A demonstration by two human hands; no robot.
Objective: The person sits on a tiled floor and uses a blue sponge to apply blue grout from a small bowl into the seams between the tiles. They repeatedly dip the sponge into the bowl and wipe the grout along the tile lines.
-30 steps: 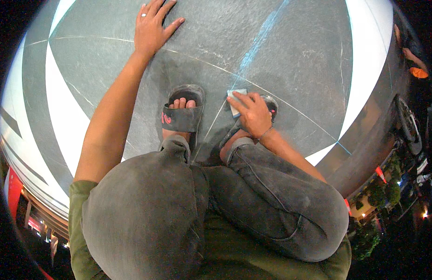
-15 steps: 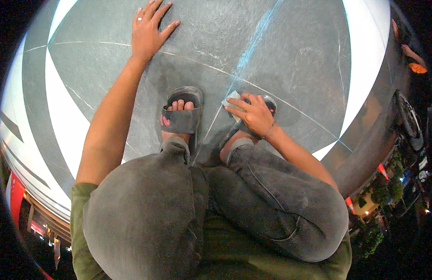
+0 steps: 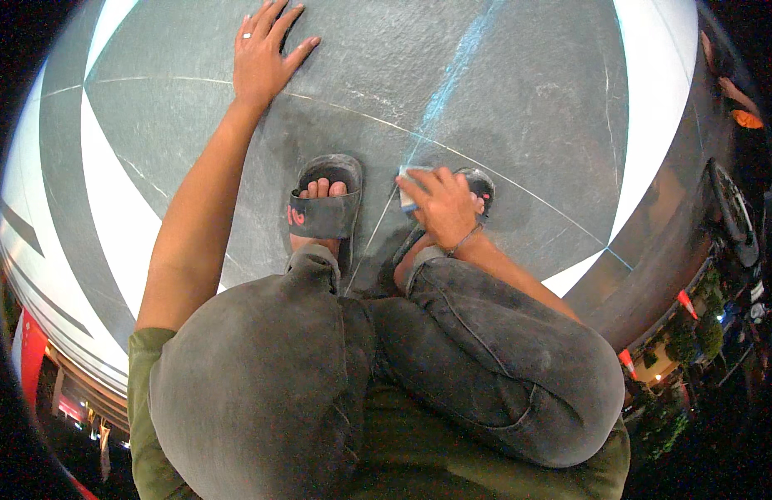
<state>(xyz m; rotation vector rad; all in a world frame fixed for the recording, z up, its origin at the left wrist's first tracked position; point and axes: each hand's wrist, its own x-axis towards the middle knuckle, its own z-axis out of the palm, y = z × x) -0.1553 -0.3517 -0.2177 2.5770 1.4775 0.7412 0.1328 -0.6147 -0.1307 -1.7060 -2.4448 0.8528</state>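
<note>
Flat on the dark grey painted ground point(image 3: 353, 50), my left hand point(image 3: 263, 68) rests with its fingers spread, a ring on one of them. Beside my right sandal point(image 3: 476, 181), my right hand point(image 3: 447, 204) grips a small pale block with a blue edge point(image 3: 408, 197); its exact kind cannot be made out. The block is against the ground on a thin pale line, just below where a smeared light-blue chalky streak point(image 3: 453, 79) meets a curved white line point(image 3: 353, 112). My fingers cover much of the block.
My left sandal point(image 3: 326, 212) stands left of the block. White painted shapes point(image 3: 653, 100) border the grey area. Toward the right rim are orange cones point(image 3: 687, 304), a wheel point(image 3: 734, 212) and another person's arm point(image 3: 736, 96).
My right hand has turned a little and slid slightly down with the block, whose blue edge now shows. My left hand stays in place.
</note>
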